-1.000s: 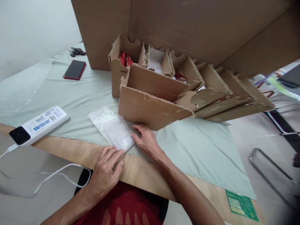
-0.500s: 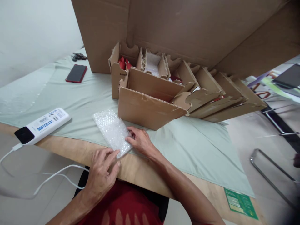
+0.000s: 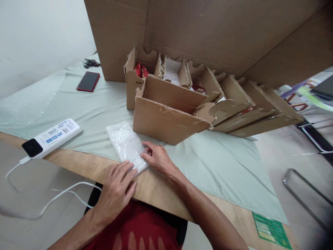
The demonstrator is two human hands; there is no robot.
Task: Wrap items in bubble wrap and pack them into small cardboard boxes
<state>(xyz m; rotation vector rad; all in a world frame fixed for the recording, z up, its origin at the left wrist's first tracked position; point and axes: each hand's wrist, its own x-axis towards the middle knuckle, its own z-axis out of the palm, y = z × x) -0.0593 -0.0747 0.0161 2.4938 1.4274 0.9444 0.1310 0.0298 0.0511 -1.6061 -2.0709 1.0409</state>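
Note:
A flat, folded piece of bubble wrap [image 3: 126, 142] lies on the cloth, its near end reaching the bare wood at the table's front edge. Whether anything is inside it I cannot tell. My left hand [image 3: 117, 185] rests by its near left corner, palm down with the fingers stretched out and their tips touching the wrap. On the opposite side, my right hand [image 3: 157, 158] pinches the right edge between thumb and curled fingers. Just beyond the wrap stands an open cardboard bin [image 3: 166, 119].
Several cardboard bins [image 3: 234, 100] stand in a row before a large cardboard panel [image 3: 197, 34]; some contain red packets [image 3: 142, 71] or bubble wrap. A phone [image 3: 88, 81], a white power bank [image 3: 53, 138] with a cable, and a green printed sheet [image 3: 272, 230] lie on the table.
The whole view has shifted slightly, so things appear a little further right. My left fingers have straightened somewhat over the wrap's near corner; my right hand keeps its place at the edge.

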